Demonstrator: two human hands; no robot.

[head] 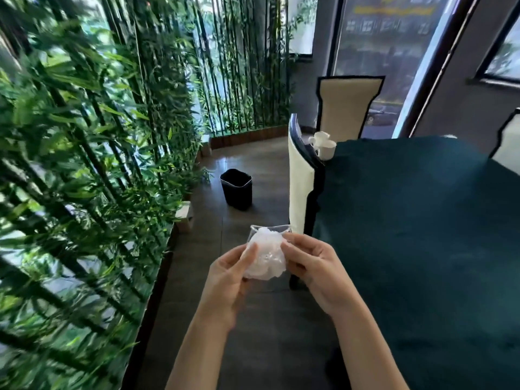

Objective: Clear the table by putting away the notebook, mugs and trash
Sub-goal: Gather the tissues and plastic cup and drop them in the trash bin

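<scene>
A clear plastic cup stuffed with crumpled white tissue (pixel 266 253) is held in front of me, over the floor beside the table. My left hand (pixel 230 273) grips it from the left and my right hand (pixel 312 266) grips it from the right. A black trash bin (pixel 237 190) stands open on the floor ahead, beyond the cup. Two white mugs (pixel 323 146) sit at the far left corner of the table with the dark green cloth (pixel 422 220); one is partly hidden behind the other. No notebook is in view.
A cream chair with a dark frame (pixel 299 187) is pushed in at the table's left side, another chair (pixel 349 105) at the far end. A bamboo screen (pixel 84 164) lines the left. A tiled floor strip (pixel 253 319) runs between screen and table.
</scene>
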